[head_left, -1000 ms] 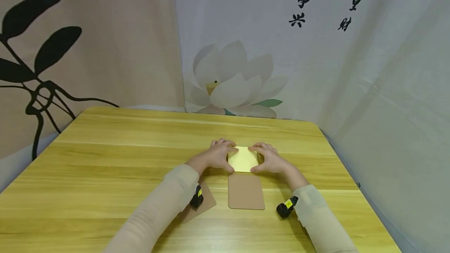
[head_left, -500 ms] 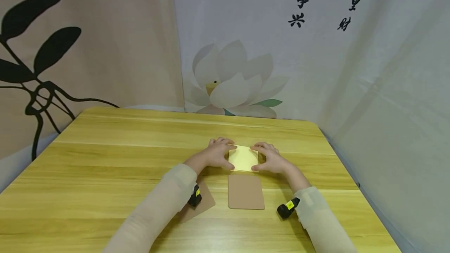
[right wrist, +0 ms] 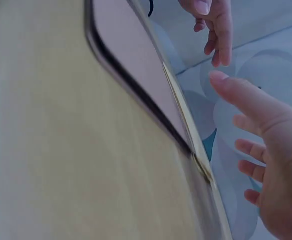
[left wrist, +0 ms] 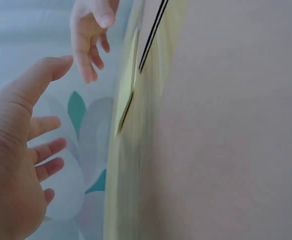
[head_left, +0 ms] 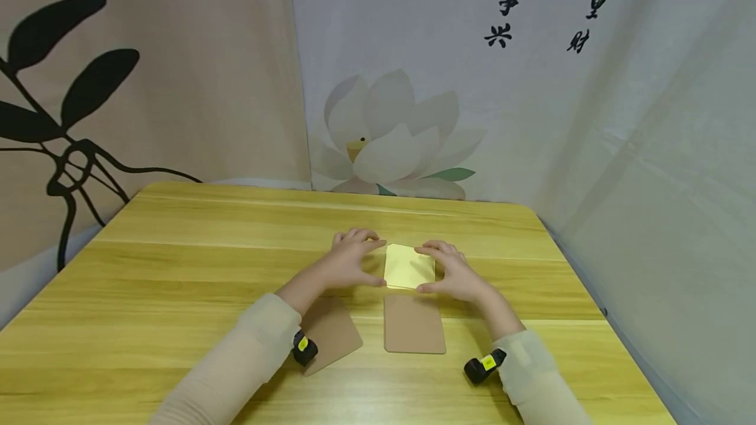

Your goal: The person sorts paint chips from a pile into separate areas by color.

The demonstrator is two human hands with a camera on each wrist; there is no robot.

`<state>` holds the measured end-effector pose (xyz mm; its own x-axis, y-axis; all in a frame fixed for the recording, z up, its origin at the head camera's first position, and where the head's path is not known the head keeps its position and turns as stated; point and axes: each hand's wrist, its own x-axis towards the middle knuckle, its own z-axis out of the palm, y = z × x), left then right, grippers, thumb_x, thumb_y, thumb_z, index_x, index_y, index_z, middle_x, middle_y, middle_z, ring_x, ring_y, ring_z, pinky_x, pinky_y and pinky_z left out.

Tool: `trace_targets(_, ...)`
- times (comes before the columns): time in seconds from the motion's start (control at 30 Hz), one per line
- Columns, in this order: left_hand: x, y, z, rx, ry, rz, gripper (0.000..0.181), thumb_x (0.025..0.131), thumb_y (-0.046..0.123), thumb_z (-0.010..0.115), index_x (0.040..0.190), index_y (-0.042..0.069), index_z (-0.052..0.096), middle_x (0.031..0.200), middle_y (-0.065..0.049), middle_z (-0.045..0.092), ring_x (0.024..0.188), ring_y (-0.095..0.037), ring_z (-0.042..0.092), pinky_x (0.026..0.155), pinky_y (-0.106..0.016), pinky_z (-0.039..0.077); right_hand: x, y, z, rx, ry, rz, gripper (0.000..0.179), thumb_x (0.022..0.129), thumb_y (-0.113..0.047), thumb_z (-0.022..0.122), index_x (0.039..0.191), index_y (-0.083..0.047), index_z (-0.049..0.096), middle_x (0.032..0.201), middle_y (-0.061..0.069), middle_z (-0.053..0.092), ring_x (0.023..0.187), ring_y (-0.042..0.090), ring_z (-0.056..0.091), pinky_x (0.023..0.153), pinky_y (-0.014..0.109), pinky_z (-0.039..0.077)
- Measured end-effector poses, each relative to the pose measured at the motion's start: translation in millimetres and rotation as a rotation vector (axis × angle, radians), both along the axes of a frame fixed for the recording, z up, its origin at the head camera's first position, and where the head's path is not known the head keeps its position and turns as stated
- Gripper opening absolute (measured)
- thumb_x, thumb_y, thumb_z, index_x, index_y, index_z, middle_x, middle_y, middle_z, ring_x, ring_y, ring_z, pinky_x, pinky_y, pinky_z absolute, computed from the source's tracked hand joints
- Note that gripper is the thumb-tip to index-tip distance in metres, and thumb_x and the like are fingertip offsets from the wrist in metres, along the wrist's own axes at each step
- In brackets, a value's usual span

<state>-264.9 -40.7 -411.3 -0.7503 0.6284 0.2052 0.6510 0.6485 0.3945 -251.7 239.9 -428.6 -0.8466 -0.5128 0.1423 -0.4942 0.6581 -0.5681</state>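
A thin, shiny yellow square (head_left: 409, 267) lies flat on the wooden table between the two hands in the head view. My left hand (head_left: 350, 262) is just off its left side, thumb and fingers spread and holding nothing. At its right side my right hand (head_left: 453, 273) has thumb and fingers apart, their tips over the square's edge in the head view. In the right wrist view the right hand (right wrist: 281, 160) has relaxed fingers with nothing between them. Directly in front of the yellow square is a flat brown square (head_left: 415, 324) with rounded corners.
A second brown square (head_left: 333, 332) lies turned at an angle, partly under the left forearm in the head view. The wooden table (head_left: 177, 320) reaches back to a printed curtain (head_left: 390, 31). Black cameras (head_left: 484, 366) are strapped at both wrists.
My left hand has drawn back leftward from the yellow square, uncovering more of the angled brown square. The right hand has shifted very slightly. The yellow square has barely moved.
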Motion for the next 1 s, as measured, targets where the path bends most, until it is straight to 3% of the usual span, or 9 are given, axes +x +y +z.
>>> trace_targets(0.17,14.9,-11.5,-1.3,0.049,0.017,0.015,0.083,0.074,0.051,0.078,0.138,0.006,0.051,0.135,-0.008,0.043,0.125,-0.027,0.034,0.096,-0.051,0.020,9.0,-9,1.6,-0.018,0.002,0.018,0.080,0.074,-0.037,0.082,0.143,-0.016,0.046,0.144,0.008,0.035,0.132,0.030,0.025,0.101,0.061,0.023)
trace_targets(0.37,27.3,-23.0,-4.7,0.079,0.045,0.014,0.084,0.072,0.050,0.079,0.138,0.005,0.052,0.136,-0.011,0.043,0.125,-0.029,0.033,0.095,-0.053,0.020,17.6,-20,2.7,-0.009,0.029,0.050,0.082,0.073,-0.037,0.083,0.143,-0.016,0.046,0.145,0.008,0.035,0.133,0.028,0.026,0.102,0.060,0.021)
trace_targets(0.8,63.8,-57.8,-7.2,0.042,0.054,0.024,0.088,0.069,0.051,0.080,0.137,0.004,0.052,0.127,-0.008,0.046,0.121,-0.028,0.037,0.091,-0.052,0.023,31.7,-55,8.0,0.061,0.093,0.200,0.086,0.069,-0.042,0.084,0.142,-0.014,0.047,0.141,0.009,0.038,0.129,0.028,0.029,0.102,0.055,0.020)
trace_targets(1.0,80.7,-67.8,-13.3,-0.007,0.067,0.045,0.090,0.066,0.054,0.079,0.136,0.003,0.053,0.124,-0.005,0.048,0.117,-0.025,0.040,0.089,-0.048,0.028,41.0,-75,11.1,0.102,0.063,0.263,0.086,0.070,-0.043,0.083,0.143,-0.016,0.046,0.145,0.011,0.035,0.133,0.027,0.025,0.105,0.052,0.018)
